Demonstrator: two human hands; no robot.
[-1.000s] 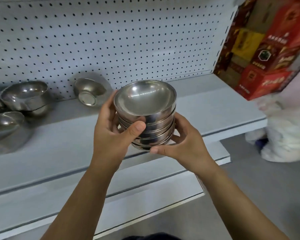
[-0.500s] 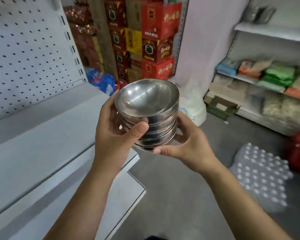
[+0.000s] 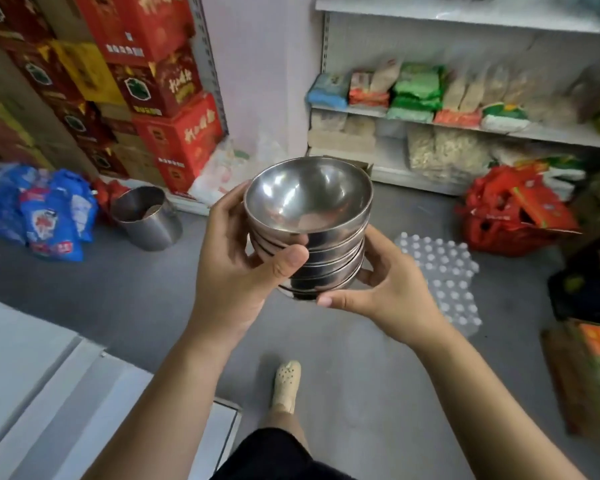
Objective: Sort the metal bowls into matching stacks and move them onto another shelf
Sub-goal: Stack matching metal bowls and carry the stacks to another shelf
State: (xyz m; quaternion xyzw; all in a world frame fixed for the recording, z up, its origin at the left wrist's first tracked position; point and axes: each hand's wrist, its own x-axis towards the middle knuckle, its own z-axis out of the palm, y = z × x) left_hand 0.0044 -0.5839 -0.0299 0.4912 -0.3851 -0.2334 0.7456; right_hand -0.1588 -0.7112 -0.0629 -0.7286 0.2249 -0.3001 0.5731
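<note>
I held a nested stack of shiny round steel bowls (image 3: 309,233) at chest height above the grey floor (image 3: 153,299). My left hand (image 3: 236,268) curled around its side, thumb pressed across the smooth rims; my right hand (image 3: 385,292) cupped the base, fingers wrapped beneath. Ahead stood white shelves (image 3: 465,133) of crinkled food packets.

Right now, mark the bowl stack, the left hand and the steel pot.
bowl stack (image 3: 309,202), head view, inside of the top bowl.
left hand (image 3: 232,268), head view, middle of the hand.
steel pot (image 3: 156,230), head view, its side wall.
</note>
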